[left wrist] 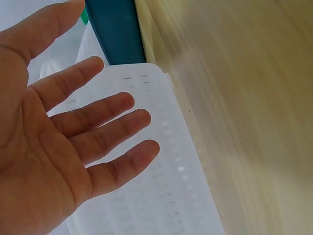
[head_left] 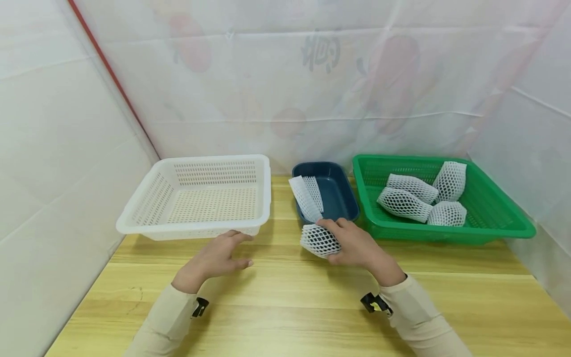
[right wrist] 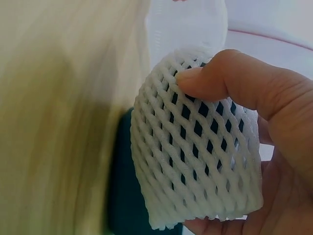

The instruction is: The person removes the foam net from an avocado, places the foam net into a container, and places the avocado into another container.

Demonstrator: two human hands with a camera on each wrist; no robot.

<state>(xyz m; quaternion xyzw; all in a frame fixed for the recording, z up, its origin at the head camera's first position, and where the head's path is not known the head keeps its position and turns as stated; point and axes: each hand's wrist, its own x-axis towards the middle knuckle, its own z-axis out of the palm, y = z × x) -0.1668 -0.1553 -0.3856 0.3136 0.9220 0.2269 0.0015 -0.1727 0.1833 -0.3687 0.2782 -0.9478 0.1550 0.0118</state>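
In the head view my right hand (head_left: 354,244) grips a white foam fruit net (head_left: 320,241) in front of the dark blue tray (head_left: 341,191). Seen from the right wrist, the thumb presses on the mesh of this puffed-out net (right wrist: 195,147), and dark colour shows through its holes. Other fingers are partly hidden behind it. My left hand (head_left: 217,262) is empty, fingers spread, just before the front rim of the white basket (head_left: 192,230). The left wrist view shows its palm and the straight fingers (left wrist: 117,164) over the basket's side.
Flattened foam nets (head_left: 308,196) lie at the left side of the blue tray. On the right stands a green basket (head_left: 446,235) holding several net-covered pieces (head_left: 405,204). All three containers line up at the back of the wooden table (head_left: 285,307), before a white sheet wall (head_left: 267,84).
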